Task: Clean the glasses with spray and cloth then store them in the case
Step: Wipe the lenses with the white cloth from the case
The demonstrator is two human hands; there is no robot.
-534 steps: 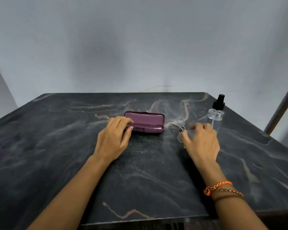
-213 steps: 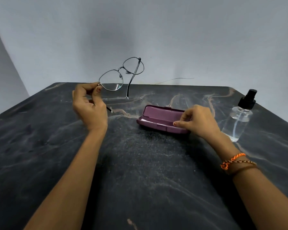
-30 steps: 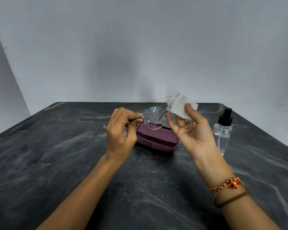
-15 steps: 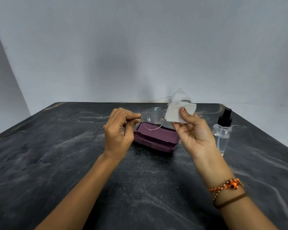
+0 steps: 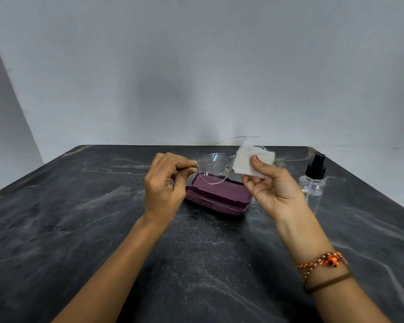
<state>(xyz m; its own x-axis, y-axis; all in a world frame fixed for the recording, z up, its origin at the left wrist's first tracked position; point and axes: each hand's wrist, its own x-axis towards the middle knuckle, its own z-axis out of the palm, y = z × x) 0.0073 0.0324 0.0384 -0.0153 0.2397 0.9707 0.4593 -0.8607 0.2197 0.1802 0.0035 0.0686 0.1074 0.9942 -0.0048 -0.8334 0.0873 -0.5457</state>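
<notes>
Glasses (image 5: pixel 213 168) pinched by left hand (image 5: pixel 165 185); cloth (image 5: pixel 251 160) in right hand (image 5: pixel 274 190).

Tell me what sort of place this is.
Probably a plain indoor room with a bare work surface, not clearly a home or shop: a dark veined marble-look tabletop against a blank pale grey wall, holding only a purple hard glasses case and a clear black-topped spray bottle.

Our left hand (image 5: pixel 165 185) is raised, back to camera, thumb and fingers pinched shut on the glasses (image 5: pixel 214 167) at one end. Our right hand (image 5: pixel 274 191) is up beside it, palm toward us, thumb pressing the cloth (image 5: pixel 247 160) against the fingers. Both forearms are bare, and there are bracelets (image 5: pixel 323 270) on our right wrist.
</notes>
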